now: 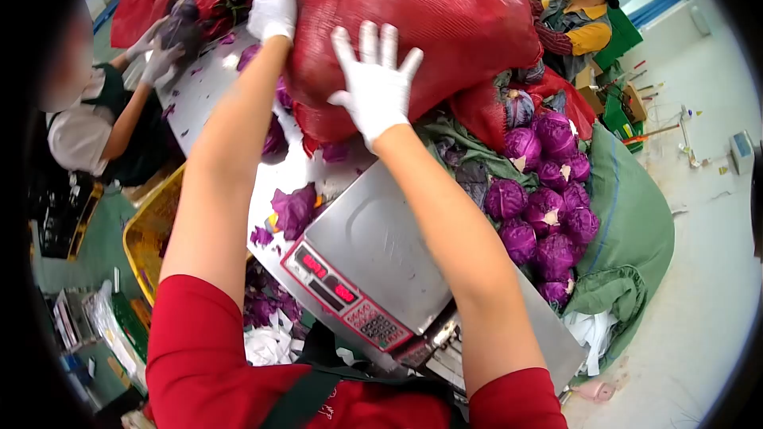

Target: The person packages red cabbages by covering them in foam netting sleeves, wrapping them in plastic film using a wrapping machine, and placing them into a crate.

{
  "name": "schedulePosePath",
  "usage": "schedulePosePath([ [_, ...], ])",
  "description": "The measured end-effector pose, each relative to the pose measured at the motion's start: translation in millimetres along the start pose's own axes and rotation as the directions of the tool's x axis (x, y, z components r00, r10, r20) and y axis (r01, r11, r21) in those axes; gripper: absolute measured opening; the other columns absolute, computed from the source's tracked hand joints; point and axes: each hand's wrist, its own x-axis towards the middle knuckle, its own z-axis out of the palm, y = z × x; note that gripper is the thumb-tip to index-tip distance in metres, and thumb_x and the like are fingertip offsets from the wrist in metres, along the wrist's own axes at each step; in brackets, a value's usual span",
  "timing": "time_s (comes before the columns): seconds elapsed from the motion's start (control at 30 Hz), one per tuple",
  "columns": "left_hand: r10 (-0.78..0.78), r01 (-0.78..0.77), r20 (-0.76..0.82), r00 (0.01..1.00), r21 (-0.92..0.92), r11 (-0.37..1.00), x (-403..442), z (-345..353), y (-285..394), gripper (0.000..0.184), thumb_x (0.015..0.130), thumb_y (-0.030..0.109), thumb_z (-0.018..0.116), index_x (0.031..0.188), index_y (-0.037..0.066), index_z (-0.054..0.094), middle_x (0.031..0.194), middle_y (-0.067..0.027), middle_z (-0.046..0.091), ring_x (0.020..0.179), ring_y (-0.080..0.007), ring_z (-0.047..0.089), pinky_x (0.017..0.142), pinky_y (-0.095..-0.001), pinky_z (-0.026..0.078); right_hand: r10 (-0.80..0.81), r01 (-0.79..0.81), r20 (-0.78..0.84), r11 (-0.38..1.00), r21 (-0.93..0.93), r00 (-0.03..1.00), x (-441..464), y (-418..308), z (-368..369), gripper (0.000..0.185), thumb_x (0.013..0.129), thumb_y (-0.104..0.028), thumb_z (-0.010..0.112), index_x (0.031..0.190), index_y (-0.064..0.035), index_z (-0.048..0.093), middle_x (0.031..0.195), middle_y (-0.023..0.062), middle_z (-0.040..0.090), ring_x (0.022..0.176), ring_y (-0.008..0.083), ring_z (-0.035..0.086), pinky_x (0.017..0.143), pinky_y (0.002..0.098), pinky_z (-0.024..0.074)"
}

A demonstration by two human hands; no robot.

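A large red mesh sack (461, 28) lies across the far part of the metal table. My left hand (274, 12), in a white glove, rests against the sack's left end with its fingers extended. Spread wide, the gloved fingers of my right hand (373, 79) lie flat on the sack's near side. What is inside the sack is hard to make out. Below my hands stands a digital scale (381, 246) with lit red digits and a bare metal plate.
Purple cabbages (548, 206) are heaped on a green sack (636, 206) at the right. A yellow crate (151, 226) stands at the left. One co-worker (119, 119) handles a dark cabbage there; another person (576, 20) is at the back right.
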Motion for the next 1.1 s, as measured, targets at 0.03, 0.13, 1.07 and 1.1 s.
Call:
schedulePosePath([
  [0.03, -0.03, 0.032, -0.058, 0.998, 0.048, 0.998, 34.5, 26.6, -19.5, 0.09, 0.07, 0.081, 0.045, 0.13, 0.014, 0.056, 0.129, -0.0176, 0.056, 0.119, -0.034, 0.054, 0.099, -0.0424, 0.04, -0.009, 0.008, -0.022, 1.0, -0.013, 1.0, 19.2, -4.9, 9.5, 0.097, 0.066, -0.049, 0.076, 0.146, -0.0258, 0.026, 0.151, 0.013, 0.027, 0.14, 0.0374, 0.021, 0.101, 0.0709, 0.0219],
  [0.13, -0.028, 0.018, 0.062, 0.998, 0.16, 0.987, 73.3, 22.4, -11.5, 0.096, 0.07, 0.081, 0.046, 0.136, 0.011, 0.048, 0.133, -0.016, 0.054, 0.124, -0.0324, 0.05, 0.102, -0.0402, 0.038, -0.063, 0.062, -0.042, 0.997, -0.038, 0.997, 50.9, -0.8, 21.8, 0.094, 0.067, -0.056, 0.071, 0.146, -0.0259, 0.028, 0.153, 0.0099, 0.025, 0.142, 0.0342, 0.017, 0.102, 0.0716, 0.0207],
  [1.07, 0.058, -0.013, 0.173, 0.983, -0.251, 0.968, -122.5, -217.4, -110.1, 0.043, 0.097, 0.037, 0.05, 0.083, 0.0, 0.068, 0.056, -0.0027, 0.054, 0.051, -0.0084, 0.049, 0.05, -0.0272, 0.037, 0.303, -0.295, 0.01, 0.921, 0.255, 0.953, -300.4, 70.2, -242.8, 0.031, 0.094, -0.016, 0.04, 0.1, -0.011, 0.071, 0.112, 0.0085, 0.064, 0.128, 0.0293, 0.044, 0.113, 0.0497, 0.0127],
  [1.1, -0.027, 0.074, 0.191, 0.981, -0.244, 0.967, -137.3, -229.4, -128.4, 0.046, 0.097, 0.039, 0.05, 0.08, 0.0, 0.067, 0.05, -0.0014, 0.048, 0.044, -0.0084, 0.044, 0.046, -0.0277, 0.034, 0.32, -0.311, -0.011, 0.927, 0.208, 0.947, -330.4, 69.8, -254.9, 0.029, 0.092, -0.015, 0.042, 0.102, -0.0076, 0.067, 0.113, 0.0108, 0.065, 0.127, 0.0323, 0.045, 0.111, 0.0457, 0.0194],
])
